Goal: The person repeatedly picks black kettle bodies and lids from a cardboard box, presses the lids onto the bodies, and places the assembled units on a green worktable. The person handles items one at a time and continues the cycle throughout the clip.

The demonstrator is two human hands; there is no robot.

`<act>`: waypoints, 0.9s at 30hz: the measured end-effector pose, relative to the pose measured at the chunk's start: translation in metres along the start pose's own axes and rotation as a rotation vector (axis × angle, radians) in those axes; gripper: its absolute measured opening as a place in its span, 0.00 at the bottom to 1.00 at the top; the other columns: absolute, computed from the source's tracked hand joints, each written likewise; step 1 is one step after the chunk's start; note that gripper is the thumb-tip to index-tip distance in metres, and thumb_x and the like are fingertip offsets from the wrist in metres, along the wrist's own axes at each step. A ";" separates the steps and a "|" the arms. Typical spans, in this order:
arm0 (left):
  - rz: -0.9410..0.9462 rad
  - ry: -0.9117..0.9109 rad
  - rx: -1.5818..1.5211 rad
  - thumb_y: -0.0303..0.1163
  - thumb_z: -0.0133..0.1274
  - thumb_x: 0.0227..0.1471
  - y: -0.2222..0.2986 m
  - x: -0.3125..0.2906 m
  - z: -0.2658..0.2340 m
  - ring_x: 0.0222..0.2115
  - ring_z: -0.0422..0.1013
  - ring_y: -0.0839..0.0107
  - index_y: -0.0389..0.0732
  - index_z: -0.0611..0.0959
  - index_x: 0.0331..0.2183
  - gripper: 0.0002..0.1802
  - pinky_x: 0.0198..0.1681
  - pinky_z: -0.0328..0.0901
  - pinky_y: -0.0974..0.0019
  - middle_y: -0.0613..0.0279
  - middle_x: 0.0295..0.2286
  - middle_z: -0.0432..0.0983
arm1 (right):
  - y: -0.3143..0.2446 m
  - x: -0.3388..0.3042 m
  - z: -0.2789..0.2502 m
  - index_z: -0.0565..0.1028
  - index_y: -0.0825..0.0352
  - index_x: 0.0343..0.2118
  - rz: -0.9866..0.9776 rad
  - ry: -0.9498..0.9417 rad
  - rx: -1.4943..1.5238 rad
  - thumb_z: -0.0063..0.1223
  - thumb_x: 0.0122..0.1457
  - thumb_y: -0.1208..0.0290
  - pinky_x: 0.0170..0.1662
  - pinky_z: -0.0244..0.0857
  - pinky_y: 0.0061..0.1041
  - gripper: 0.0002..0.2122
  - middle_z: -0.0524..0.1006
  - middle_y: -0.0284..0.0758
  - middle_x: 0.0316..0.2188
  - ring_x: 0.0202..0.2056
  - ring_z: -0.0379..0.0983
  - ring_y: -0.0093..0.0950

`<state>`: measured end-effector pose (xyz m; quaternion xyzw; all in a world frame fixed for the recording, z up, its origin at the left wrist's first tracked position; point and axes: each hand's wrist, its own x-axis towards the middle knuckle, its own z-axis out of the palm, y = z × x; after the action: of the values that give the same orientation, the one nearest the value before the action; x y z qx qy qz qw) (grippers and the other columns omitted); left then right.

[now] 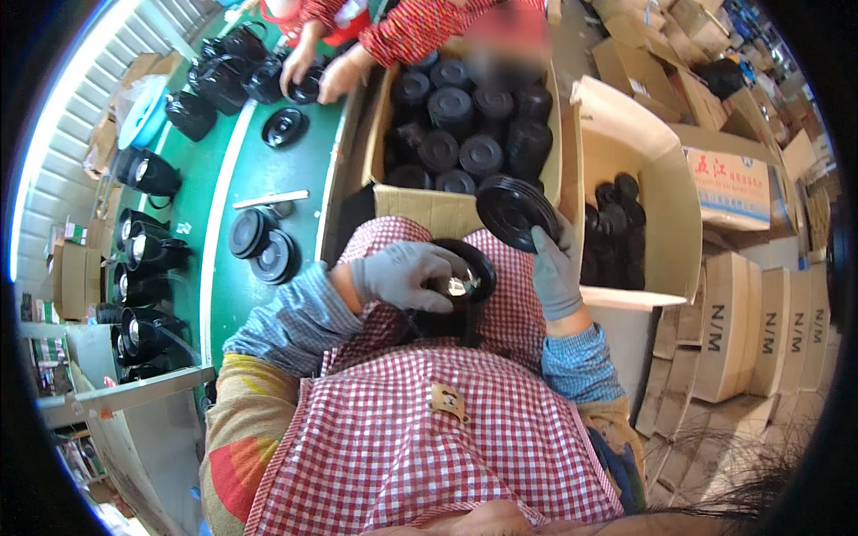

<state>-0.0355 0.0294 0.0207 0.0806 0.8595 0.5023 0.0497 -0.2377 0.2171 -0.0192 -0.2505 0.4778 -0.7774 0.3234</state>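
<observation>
My left hand (404,277), in a grey glove, is curled over the rim of a black jug (483,271) in my lap. Its fingertips reach into the mouth, where a shiny metallic surface shows; they partly hide it. To the right, my gloved right hand (558,275) grips a small stack of round black lids (511,214) by the edge, thumb on the top face. The stack is tilted and raised beside the jug, apart from it. The lower part of the jug lies in the shade of my lap.
An open carton (420,204) of black cylindrical pieces stands ahead, another carton (661,196) to its right. On the green bench (219,308) lie black discs (273,257), a flat metal bar (271,199) and several black jugs (143,259). A co-worker's hands (338,76) handle a black part.
</observation>
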 end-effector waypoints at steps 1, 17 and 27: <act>0.045 0.061 -0.035 0.36 0.64 0.47 -0.008 -0.005 0.002 0.43 0.77 0.54 0.34 0.84 0.27 0.13 0.49 0.71 0.58 0.44 0.46 0.77 | -0.003 0.002 0.003 0.68 0.76 0.59 0.003 -0.051 -0.043 0.55 0.62 0.79 0.59 0.65 0.28 0.22 0.75 0.40 0.53 0.53 0.73 0.28; 0.057 0.538 -0.544 0.47 0.32 0.71 -0.045 -0.010 0.014 0.53 0.71 0.56 0.30 0.76 0.53 0.30 0.60 0.61 0.55 0.47 0.51 0.74 | 0.026 -0.001 0.029 0.74 0.68 0.55 -0.208 -0.564 -0.349 0.64 0.58 0.60 0.65 0.56 0.39 0.25 0.75 0.42 0.54 0.57 0.70 0.39; 0.320 0.614 -0.208 0.33 0.43 0.66 -0.060 0.000 0.025 0.47 0.75 0.51 0.31 0.84 0.37 0.19 0.56 0.67 0.55 0.45 0.42 0.80 | 0.024 -0.003 0.029 0.83 0.66 0.34 -0.244 -0.619 -0.540 0.51 0.62 0.65 0.70 0.43 0.46 0.12 0.78 0.42 0.50 0.59 0.68 0.41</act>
<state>-0.0369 0.0220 -0.0438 0.0540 0.7552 0.5894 -0.2818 -0.2092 0.1940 -0.0289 -0.6024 0.5115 -0.5452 0.2798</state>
